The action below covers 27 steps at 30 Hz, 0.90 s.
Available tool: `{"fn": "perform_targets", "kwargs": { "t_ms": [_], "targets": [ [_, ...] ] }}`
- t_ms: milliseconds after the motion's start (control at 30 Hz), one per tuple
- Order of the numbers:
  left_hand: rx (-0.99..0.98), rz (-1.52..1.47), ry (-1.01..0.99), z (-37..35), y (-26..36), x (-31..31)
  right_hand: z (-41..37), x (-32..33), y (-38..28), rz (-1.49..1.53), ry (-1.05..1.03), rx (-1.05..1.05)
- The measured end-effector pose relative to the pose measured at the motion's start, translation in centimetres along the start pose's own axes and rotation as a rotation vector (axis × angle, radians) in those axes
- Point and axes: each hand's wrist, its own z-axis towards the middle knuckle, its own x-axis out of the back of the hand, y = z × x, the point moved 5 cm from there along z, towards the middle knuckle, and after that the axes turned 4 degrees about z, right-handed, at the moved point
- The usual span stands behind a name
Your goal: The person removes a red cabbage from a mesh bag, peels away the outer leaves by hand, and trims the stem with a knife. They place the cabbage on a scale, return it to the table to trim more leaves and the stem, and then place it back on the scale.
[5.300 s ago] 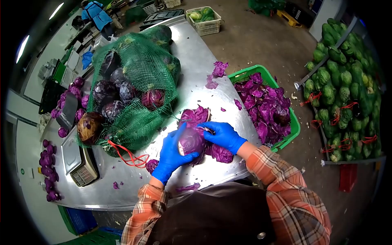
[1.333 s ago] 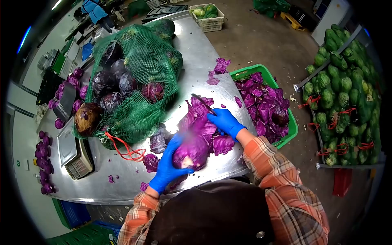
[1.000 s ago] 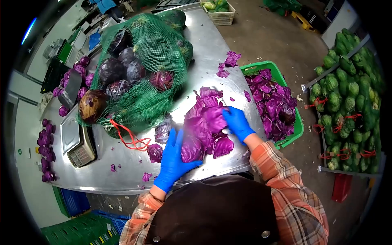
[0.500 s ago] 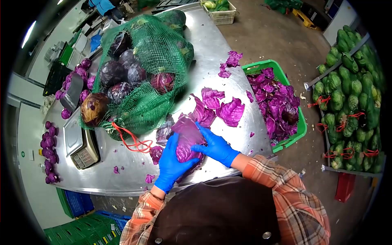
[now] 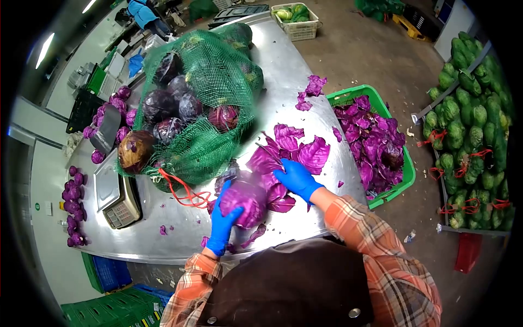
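My left hand, in a blue glove, grips a purple cabbage from its left side above the metal table. To the right of it, my right hand is closed on a loose purple leaf. More torn leaves lie just beyond my right hand. A green mesh bag holding several dark cabbages lies on the table at the far left of my hands, with a red cord at its near end.
A green crate full of purple leaves stands right of the table. A scale and rows of small cabbages are on the left. Stacked bags of green vegetables fill the far right. A person is at the back left.
My right hand has come off the cabbage and moved right with a leaf. My left hand still holds the cabbage, and the view has shifted slightly.
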Motion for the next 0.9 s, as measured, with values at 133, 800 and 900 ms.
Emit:
{"fn": "perform_targets", "kwargs": {
  "t_ms": [133,800,900],
  "targets": [
    [0.355,-0.68,0.095,-1.2,-2.4,-1.0,0.2,5.8,3.0,0.183,0.048,-0.202],
    [-0.375,0.631,-0.117,0.1,3.0,-6.4,-3.4,2.6,-6.5,0.072,-0.151,0.077],
    [-0.484,0.754,-0.113,0.5,4.0,-6.1,-0.8,2.5,-4.2,0.091,-0.168,-0.048]
  ]
}}
